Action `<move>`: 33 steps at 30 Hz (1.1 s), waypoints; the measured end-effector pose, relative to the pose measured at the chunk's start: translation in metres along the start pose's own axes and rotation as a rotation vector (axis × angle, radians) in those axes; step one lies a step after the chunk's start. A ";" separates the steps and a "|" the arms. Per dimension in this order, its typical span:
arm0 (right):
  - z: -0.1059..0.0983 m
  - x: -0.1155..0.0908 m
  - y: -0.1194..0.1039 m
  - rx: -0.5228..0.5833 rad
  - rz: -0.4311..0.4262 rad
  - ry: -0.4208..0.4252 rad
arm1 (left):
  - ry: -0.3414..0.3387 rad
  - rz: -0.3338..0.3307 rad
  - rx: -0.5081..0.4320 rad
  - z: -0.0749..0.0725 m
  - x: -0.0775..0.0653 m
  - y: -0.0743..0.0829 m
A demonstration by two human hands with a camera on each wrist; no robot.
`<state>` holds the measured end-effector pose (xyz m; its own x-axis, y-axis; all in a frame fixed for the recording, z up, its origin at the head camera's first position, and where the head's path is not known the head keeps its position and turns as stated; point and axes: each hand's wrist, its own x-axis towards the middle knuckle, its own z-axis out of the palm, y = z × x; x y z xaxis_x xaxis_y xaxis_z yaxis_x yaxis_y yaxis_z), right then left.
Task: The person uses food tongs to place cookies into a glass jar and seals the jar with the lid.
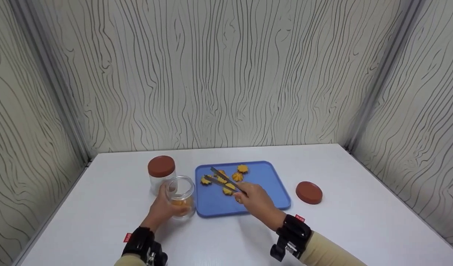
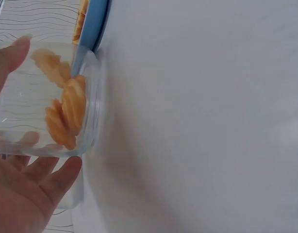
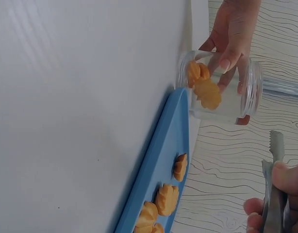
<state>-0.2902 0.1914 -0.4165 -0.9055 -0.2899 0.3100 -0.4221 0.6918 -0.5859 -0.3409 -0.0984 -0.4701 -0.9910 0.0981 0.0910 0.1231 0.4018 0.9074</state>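
My left hand (image 1: 164,207) holds an open clear jar (image 1: 187,210) upright at the left edge of the blue tray (image 1: 220,210). Three golden, ridged cookies (image 2: 74,103) lie at its bottom, seen through the wall in the left wrist view. Thumb and fingers wrap around the jar from opposite sides. Above the tray, my right hand (image 1: 256,201) grips metal tongs (image 1: 230,181) with serrated tips. The tips stand apart with nothing between them in the right wrist view. Several more cookies (image 1: 242,169) lie scattered on the tray, some partly hidden beneath the tongs.
Behind the left hand stands a second jar (image 1: 156,181) with a reddish-brown lid (image 1: 162,166) on. A loose brown lid (image 1: 309,192) lies on the white table (image 1: 359,221) right of the tray. Wood-patterned panels (image 1: 219,74) enclose the back and sides.
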 end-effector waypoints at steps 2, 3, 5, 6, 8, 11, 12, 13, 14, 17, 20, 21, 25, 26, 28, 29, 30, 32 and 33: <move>0.000 -0.001 0.002 -0.021 0.003 0.016 | 0.000 0.004 -0.006 0.000 0.000 0.000; -0.001 -0.002 0.002 -0.024 0.008 0.019 | 0.000 0.007 -0.008 0.000 0.000 0.000; -0.001 -0.003 0.004 -0.040 0.021 0.028 | 0.002 0.018 -0.014 0.000 -0.001 0.000; -0.002 -0.003 0.005 -0.049 0.026 0.031 | 0.002 0.019 -0.015 0.000 -0.001 0.000; -0.002 -0.004 0.006 -0.057 0.039 0.029 | -0.002 0.010 -0.009 -0.001 -0.002 0.001; -0.002 -0.005 0.009 -0.069 0.058 0.030 | -0.004 0.006 -0.012 -0.001 -0.003 0.002; -0.002 -0.005 0.010 -0.072 0.062 0.033 | -0.006 0.002 -0.013 -0.001 -0.003 0.002; -0.002 -0.006 0.010 -0.074 0.066 0.037 | -0.005 0.004 -0.016 -0.001 -0.003 0.002; -0.002 -0.006 0.011 -0.074 0.071 0.042 | -0.006 0.004 -0.018 -0.001 -0.003 0.002; -0.003 -0.006 0.012 -0.070 0.089 0.046 | -0.004 0.005 -0.021 0.000 -0.002 0.002; -0.004 -0.007 0.012 -0.067 0.113 0.036 | 0.000 0.011 -0.021 -0.001 -0.003 0.002; -0.004 -0.007 0.013 -0.065 0.121 0.032 | 0.003 0.016 -0.024 -0.001 -0.003 0.002; -0.004 -0.008 0.015 -0.075 0.148 0.023 | 0.007 0.028 -0.032 -0.001 -0.004 0.002; -0.005 -0.008 0.016 -0.076 0.153 0.024 | 0.007 0.027 -0.032 -0.001 -0.004 0.002; -0.004 -0.008 0.017 -0.082 0.172 0.026 | 0.004 0.023 -0.033 -0.001 -0.004 0.002; -0.004 -0.008 0.018 -0.082 0.182 0.026 | 0.002 0.019 -0.033 -0.001 -0.003 0.002; -0.004 -0.008 0.018 -0.085 0.184 0.028 | 0.000 0.013 -0.032 -0.001 -0.003 0.003; -0.004 -0.008 0.019 -0.084 0.197 0.029 | -0.004 0.003 -0.032 -0.001 -0.003 0.003; -0.004 -0.008 0.019 -0.086 0.203 0.028 | -0.007 -0.002 -0.032 -0.001 -0.003 0.003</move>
<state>-0.2909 0.2097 -0.4267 -0.9695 -0.1212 0.2132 -0.2245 0.7884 -0.5728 -0.3374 -0.0983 -0.4672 -0.9909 0.1033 0.0861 0.1188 0.3729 0.9202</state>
